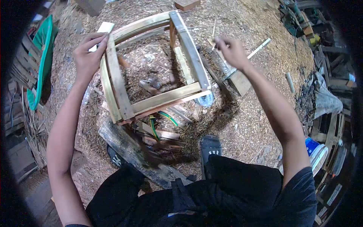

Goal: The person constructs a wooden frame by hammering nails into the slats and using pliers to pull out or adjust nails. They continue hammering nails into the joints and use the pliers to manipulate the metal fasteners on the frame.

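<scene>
L hand (89, 56) fingers grip frame's (190, 51) far-left corner. R hand (231, 52) right of frame, fingers curled, can't tell if holding anything. Shoes (210, 145) near side of frame, logo prob. "NY".

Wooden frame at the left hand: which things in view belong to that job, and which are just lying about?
Likely part of the job:
wooden frame
left hand, at its corner
right hand, nearby

Apparently just lying about:
green curved object, left
grey crumpled sheet, right
blue-and-white bucket, right
</scene>
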Available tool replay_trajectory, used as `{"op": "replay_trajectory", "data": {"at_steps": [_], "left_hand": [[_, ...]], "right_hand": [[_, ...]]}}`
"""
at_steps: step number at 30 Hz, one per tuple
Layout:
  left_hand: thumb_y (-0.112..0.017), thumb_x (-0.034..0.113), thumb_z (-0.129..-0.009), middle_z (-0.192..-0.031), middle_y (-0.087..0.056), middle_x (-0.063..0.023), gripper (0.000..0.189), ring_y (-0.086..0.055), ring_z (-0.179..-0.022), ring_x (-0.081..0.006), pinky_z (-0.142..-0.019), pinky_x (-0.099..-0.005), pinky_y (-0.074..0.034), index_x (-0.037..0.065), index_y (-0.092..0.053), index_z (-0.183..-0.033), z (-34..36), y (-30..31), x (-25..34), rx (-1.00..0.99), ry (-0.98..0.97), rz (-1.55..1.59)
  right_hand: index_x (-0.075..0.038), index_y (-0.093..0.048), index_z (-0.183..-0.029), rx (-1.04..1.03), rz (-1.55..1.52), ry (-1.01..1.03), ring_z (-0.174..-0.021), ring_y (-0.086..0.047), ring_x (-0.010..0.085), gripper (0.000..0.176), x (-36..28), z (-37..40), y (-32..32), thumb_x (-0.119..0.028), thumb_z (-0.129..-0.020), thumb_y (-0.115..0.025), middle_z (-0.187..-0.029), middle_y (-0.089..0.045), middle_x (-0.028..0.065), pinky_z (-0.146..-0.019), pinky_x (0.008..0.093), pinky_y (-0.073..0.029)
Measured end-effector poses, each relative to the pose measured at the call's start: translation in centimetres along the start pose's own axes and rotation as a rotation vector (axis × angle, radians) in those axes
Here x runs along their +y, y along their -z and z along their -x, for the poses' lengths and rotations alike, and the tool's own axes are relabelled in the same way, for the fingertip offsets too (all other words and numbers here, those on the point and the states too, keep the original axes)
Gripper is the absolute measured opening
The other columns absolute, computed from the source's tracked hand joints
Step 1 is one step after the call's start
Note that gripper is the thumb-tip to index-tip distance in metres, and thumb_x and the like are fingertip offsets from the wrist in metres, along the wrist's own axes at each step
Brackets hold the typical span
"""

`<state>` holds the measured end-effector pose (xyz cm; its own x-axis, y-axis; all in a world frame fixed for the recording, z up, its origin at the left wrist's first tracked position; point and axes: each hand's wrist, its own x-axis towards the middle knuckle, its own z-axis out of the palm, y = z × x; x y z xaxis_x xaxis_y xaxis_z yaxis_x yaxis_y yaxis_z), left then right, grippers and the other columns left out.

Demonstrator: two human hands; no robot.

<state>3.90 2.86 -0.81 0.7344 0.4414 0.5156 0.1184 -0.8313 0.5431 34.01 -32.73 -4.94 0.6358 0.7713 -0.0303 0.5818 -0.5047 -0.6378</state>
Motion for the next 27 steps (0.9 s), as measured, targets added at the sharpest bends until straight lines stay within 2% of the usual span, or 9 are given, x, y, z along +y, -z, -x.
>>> {"op": "replay_trajectory", "data": {"at_steps": [4,7,10,11,13,15,21,25,27], "left_hand": [[-0.077,0.011,-0.094,-0.107,-0.077,-0.0105,0.017,-0.072,-0.100,-0.0171,-0.091,-0.0297,-0.055,0.003,-0.081,-0.109,-0.1,0.1,0.1,-0.016,-0.016,-0.009],[-0.077,0.009,-0.093,-0.107,-0.077,-0.0106,0.018,-0.072,-0.100,-0.0176,-0.091,-0.0307,-0.055,0.003,-0.081,-0.109,-0.2,0.2,0.1,-0.026,-0.020,-0.025],[-0.076,0.007,-0.091,-0.108,-0.077,-0.0105,0.019,-0.073,-0.101,-0.0185,-0.093,-0.0306,-0.055,0.003,-0.081,-0.109,-0.4,0.5,0.6,-0.032,-0.056,-0.034],[-0.076,0.007,-0.090,-0.105,-0.078,-0.0101,0.018,-0.073,-0.100,-0.0185,-0.093,-0.0306,-0.055,0.003,-0.081,-0.107,0.1,0.2,1.2,-0.002,0.069,-0.034],[-0.077,0.008,-0.090,-0.104,-0.078,-0.0089,0.016,-0.074,-0.100,-0.0185,-0.091,-0.0308,-0.056,0.003,-0.082,-0.104,0.1,0.2,0.3,-0.019,0.077,0.016],[-0.078,0.010,-0.089,-0.105,-0.079,-0.0080,0.014,-0.075,-0.099,-0.0188,-0.088,-0.0314,-0.058,0.004,-0.082,-0.101,-0.1,0.3,0.8,0.023,-0.049,-0.126],[-0.078,0.017,-0.090,-0.104,-0.079,-0.0067,0.016,-0.076,-0.095,-0.0182,-0.086,-0.0304,-0.060,0.007,-0.082,-0.103,0.1,-0.2,0.4,0.031,0.006,-0.020],[-0.076,0.018,-0.092,-0.105,-0.078,-0.0079,0.018,-0.075,-0.100,-0.0215,-0.092,-0.0331,-0.057,0.005,-0.082,-0.103,0.0,0.1,1.2,0.020,0.035,-0.037],[-0.076,0.021,-0.092,-0.107,-0.078,-0.0069,0.020,-0.075,-0.101,-0.0206,-0.093,-0.0332,-0.057,0.005,-0.082,-0.103,0.1,0.3,1.4,0.006,0.074,-0.035]], "right_hand": [[-0.003,-0.075,-0.120,-0.124,0.010,-0.006,-0.093,-0.076,0.0301,0.037,5.3,3.2,-4.3,-0.033,-0.104,-0.061,-0.107,-0.077,0.0209,-0.090,0.0438,-0.058],[-0.002,-0.074,-0.121,-0.313,0.145,-0.184,-0.102,-0.073,0.0373,0.038,5.5,4.2,-5.8,-0.033,-0.100,-0.067,-0.110,-0.074,0.0252,-0.095,0.0463,-0.055],[0.002,-0.067,-0.112,-0.232,0.213,-0.018,-0.094,-0.071,0.0428,0.030,6.5,5.6,-7.5,-0.025,-0.098,-0.068,-0.098,-0.073,0.0275,-0.088,0.0501,-0.056],[0.004,-0.065,-0.110,-0.226,0.241,0.015,-0.093,-0.071,0.0437,0.026,6.3,5.3,-7.7,-0.019,-0.097,-0.067,-0.096,-0.072,0.0287,-0.087,0.0507,-0.056],[0.007,-0.061,-0.106,-0.264,-0.165,-0.396,-0.094,-0.071,0.0440,0.021,8.9,3.9,-9.3,-0.010,-0.094,-0.064,-0.095,-0.072,0.0310,-0.087,0.0524,-0.055],[0.010,-0.061,-0.109,-0.115,0.306,-0.035,-0.087,-0.073,0.0391,0.024,7.6,3.4,-7.4,-0.010,-0.095,-0.060,-0.089,-0.072,0.0301,-0.080,0.0523,-0.056],[0.007,-0.062,-0.135,0.067,0.095,-0.115,-0.070,-0.065,0.0206,0.037,2.3,-0.6,0.2,-0.017,-0.107,-0.054,-0.092,-0.073,0.0189,-0.060,0.0376,-0.050],[-0.004,-0.061,-0.144,0.076,-0.132,0.082,-0.071,-0.052,0.0060,0.037,-7.5,-1.8,4.8,-0.017,-0.109,-0.054,-0.085,-0.062,0.0008,-0.060,0.0246,-0.044],[-0.011,-0.059,-0.148,0.054,-0.123,0.207,-0.077,-0.058,0.0073,0.040,-12.8,-1.7,5.4,-0.008,-0.108,-0.053,-0.092,-0.069,0.0019,-0.066,0.0263,-0.047]]}}
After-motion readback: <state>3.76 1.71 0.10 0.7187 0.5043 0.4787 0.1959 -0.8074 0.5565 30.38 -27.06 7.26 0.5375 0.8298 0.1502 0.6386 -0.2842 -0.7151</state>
